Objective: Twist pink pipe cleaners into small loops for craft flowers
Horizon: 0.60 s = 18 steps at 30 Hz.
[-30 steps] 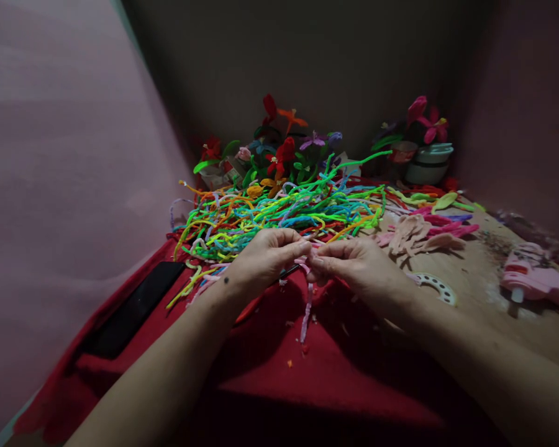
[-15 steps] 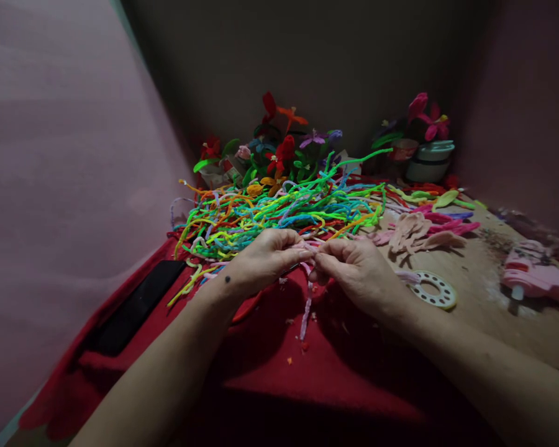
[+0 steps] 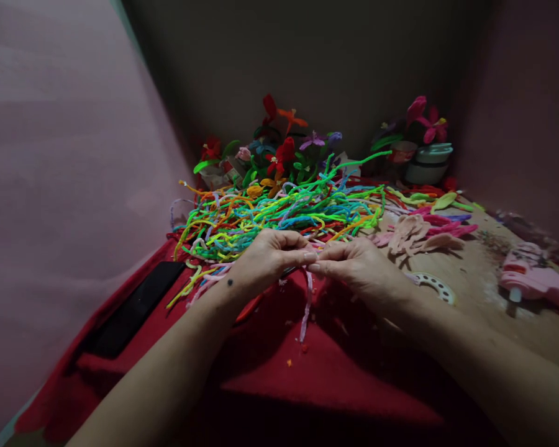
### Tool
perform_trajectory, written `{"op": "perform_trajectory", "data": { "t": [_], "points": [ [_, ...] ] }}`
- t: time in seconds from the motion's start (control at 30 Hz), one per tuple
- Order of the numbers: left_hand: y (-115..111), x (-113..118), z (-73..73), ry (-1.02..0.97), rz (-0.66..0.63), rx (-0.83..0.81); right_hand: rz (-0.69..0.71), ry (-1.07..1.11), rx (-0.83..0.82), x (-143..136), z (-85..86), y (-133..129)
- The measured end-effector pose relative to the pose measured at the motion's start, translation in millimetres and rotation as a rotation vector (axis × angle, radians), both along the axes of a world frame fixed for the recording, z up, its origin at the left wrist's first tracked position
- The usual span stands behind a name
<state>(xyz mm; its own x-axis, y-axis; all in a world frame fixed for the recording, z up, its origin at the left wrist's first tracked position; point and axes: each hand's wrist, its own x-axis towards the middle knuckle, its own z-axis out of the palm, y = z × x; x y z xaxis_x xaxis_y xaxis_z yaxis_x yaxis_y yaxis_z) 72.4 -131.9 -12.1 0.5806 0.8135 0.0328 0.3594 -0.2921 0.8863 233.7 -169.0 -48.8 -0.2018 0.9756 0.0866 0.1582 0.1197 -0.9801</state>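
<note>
My left hand (image 3: 279, 256) and my right hand (image 3: 349, 264) meet fingertip to fingertip over the red cloth. Both are closed in a pinch on a pink pipe cleaner (image 3: 307, 305), whose loose end hangs down below the fingers. The part between the fingertips is mostly hidden. A red-handled tool (image 3: 249, 308) lies partly covered beneath my left hand. Just beyond my hands spreads a tangled heap of coloured pipe cleaners (image 3: 284, 214), green, yellow, blue and orange.
A black phone (image 3: 137, 308) lies at left on the red cloth (image 3: 279, 372). At right are a white ring with holes (image 3: 433, 285), beige fuzzy petals (image 3: 412, 239) and a pink glue gun (image 3: 535, 273). Pipe-cleaner flowers (image 3: 279, 152) and a lidded container (image 3: 428, 162) stand behind.
My right fingers have straightened and drawn in against my left fingertips. My right hand and forearm now cover more of the white ring. The pink strand still hangs down.
</note>
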Motion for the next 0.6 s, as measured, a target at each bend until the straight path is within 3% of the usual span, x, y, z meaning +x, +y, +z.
{"op": "perform_trajectory", "data": {
  "t": [0.17, 0.23, 0.3, 0.47, 0.6],
  "points": [
    [0.8, -2.0, 4.0, 0.138, 0.031, 0.517, -0.097, 0.082, -0.06, -2.0, 1.6, 0.2],
    [0.8, -2.5, 3.7, 0.181, 0.042, 0.601, -0.12, 0.092, -0.034, -2.7, 2.3, 0.4],
    [0.3, -2.6, 2.8, 0.172, 0.014, 0.485, -0.118, 0.115, -0.006, -2.7, 1.7, 0.9],
    [0.4, -1.5, -1.3, 0.018, -0.017, -0.038, -0.099, 0.187, -0.038, -2.0, -4.0, 2.1],
    [1.8, 4.1, -6.6, -0.07, -0.011, -0.101, -0.115, 0.177, -0.079, -2.7, -6.1, 2.6]
  ]
}}
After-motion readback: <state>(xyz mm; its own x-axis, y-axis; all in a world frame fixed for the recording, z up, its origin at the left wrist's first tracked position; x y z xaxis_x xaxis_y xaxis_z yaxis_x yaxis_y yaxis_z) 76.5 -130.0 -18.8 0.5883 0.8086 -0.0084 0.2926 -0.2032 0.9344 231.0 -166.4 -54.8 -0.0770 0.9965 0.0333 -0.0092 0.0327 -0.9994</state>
